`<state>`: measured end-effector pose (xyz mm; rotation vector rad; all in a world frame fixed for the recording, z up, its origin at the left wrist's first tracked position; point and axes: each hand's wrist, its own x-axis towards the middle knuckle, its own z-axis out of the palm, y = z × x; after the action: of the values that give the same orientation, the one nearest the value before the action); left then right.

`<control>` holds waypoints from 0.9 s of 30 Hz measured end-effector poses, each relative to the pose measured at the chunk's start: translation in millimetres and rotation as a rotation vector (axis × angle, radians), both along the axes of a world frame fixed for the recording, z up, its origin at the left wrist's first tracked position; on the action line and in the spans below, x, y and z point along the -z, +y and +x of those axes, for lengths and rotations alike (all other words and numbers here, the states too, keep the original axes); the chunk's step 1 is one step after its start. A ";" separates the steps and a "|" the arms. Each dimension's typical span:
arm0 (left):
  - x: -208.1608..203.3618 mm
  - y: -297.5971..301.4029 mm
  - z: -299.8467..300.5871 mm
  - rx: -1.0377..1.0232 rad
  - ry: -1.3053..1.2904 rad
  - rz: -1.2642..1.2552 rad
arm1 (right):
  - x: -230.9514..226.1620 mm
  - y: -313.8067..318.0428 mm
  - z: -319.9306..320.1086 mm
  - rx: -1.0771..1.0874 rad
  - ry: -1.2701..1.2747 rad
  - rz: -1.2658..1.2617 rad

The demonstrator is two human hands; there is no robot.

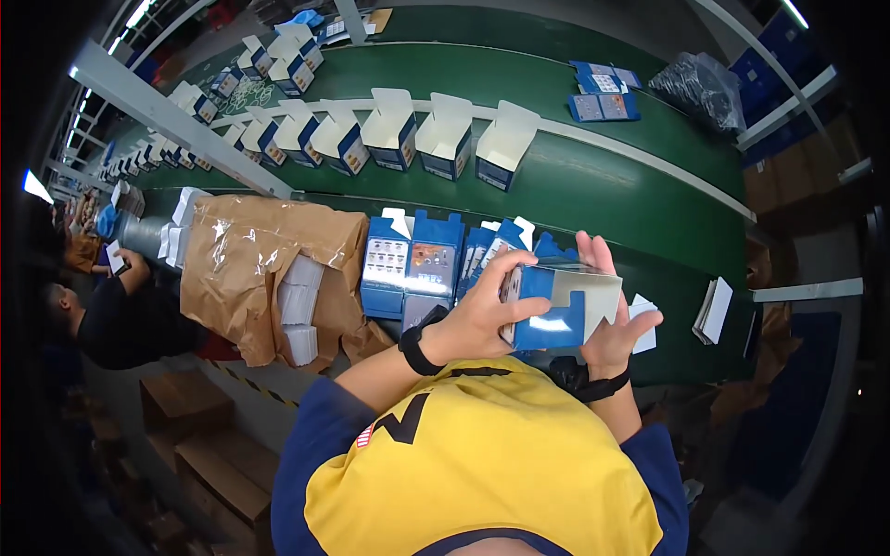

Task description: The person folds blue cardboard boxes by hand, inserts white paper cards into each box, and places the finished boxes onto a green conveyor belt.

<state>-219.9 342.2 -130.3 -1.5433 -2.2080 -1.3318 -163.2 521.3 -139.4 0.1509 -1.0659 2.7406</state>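
In front of my chest, my left hand (471, 320) grips a small blue carton (556, 326) by its left side, thumb across the near face and fingers over the top. White inner card shows at the carton's right end. My right hand (609, 347) is against that end, its fingers stretched upward behind a white flap and its thumb held apart. Flat blue printed cartons (433, 259) lie in a pile just beyond my left hand. White folded papers (644, 322) are partly hidden behind my right hand.
Several opened cartons (505, 144) stand in a row on the green conveyor (593, 167). A torn brown paper package (241, 259) of white sheets sits at left, beside a co-worker (130, 306). Another white paper stack (712, 310) lies right; a dark plastic bag (700, 88) is at far right.
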 end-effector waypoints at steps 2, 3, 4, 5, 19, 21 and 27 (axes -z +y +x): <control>-0.1 -3.3 -2.4 0.034 -0.102 0.034 | 1.3 0.4 0.3 -0.069 -0.035 -0.204; -0.9 -4.2 -3.8 0.032 -0.105 0.034 | -0.7 -1.1 0.3 -0.029 -0.044 0.076; -2.5 -5.0 -5.5 0.031 -0.086 0.015 | -2.6 -2.6 0.5 0.010 -0.053 0.357; -4.3 -5.5 -6.9 0.029 -0.067 -0.004 | -3.1 -3.3 0.8 0.050 -0.061 0.637; -12.2 -8.0 -13.5 0.122 -0.102 -0.013 | -12.1 -3.4 0.4 0.121 -0.026 0.759; -9.8 -9.7 -13.8 0.136 -0.111 -0.043 | -11.6 0.6 0.0 0.079 -0.076 1.017; -10.4 -12.5 -11.6 0.133 -0.103 -0.059 | -12.5 -2.5 -6.8 0.134 -0.008 1.138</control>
<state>-231.5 329.7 -119.9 -1.7071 -2.2591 -1.4254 -169.9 518.8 -126.8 0.2035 -2.3627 1.6974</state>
